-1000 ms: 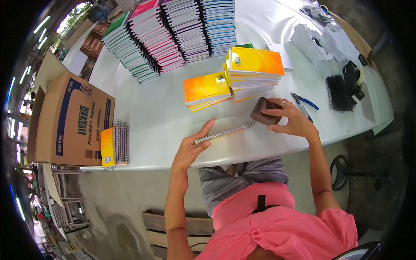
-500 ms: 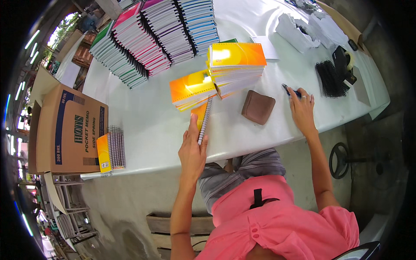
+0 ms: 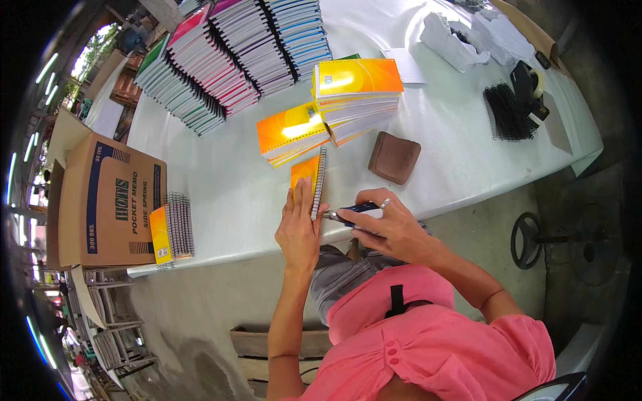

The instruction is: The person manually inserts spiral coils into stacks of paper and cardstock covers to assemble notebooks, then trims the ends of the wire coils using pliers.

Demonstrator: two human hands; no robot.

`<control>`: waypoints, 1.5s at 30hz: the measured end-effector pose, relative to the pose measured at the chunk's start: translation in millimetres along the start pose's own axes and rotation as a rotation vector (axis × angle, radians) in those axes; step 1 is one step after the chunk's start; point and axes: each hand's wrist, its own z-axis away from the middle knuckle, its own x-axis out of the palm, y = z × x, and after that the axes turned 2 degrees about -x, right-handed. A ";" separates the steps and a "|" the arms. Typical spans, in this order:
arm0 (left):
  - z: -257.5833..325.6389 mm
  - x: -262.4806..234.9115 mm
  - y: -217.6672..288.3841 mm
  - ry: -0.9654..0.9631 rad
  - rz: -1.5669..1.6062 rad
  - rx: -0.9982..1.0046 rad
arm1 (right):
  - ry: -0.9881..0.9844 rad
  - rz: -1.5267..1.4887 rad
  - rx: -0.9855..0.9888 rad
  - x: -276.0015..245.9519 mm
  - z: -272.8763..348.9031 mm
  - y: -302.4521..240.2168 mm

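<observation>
The white bench (image 3: 428,154) fills the upper frame. At centre, an orange spiral notebook (image 3: 309,182) lies under the flat, open left hand (image 3: 299,227). The right hand (image 3: 391,226) is closed around blue-handled pliers (image 3: 348,212), tips at the notebook's wire binding.

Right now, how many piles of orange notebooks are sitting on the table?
2. A taller pile sits mid-table and a shorter pile leans beside it on its left. One more orange notebook lies alone under the left hand. Others may be hidden.
</observation>
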 end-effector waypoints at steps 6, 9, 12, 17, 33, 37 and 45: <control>-1.5 -3.6 5.5 0.015 0.023 0.005 | -0.056 0.062 -0.056 5.8 -8.1 5.4; -2.0 -4.0 5.4 0.044 0.025 0.012 | -0.082 -0.102 0.018 7.6 -9.9 10.0; 1.5 -8.3 -0.6 0.023 0.027 0.018 | -0.464 -0.779 0.724 -5.3 -29.0 9.9; 0.4 -37.2 -15.4 0.055 -0.050 0.029 | -0.370 -0.367 0.177 -25.6 -40.1 11.2; 16.0 -211.2 -250.8 0.276 -0.193 -0.204 | 0.314 0.947 0.236 -84.0 5.0 147.4; 5.5 -197.9 -212.8 0.424 0.384 -0.045 | 0.350 0.032 0.187 -24.3 -65.0 71.3; 5.0 -136.4 -155.7 0.314 1.405 0.053 | -0.398 -1.185 0.101 125.2 -214.0 -59.3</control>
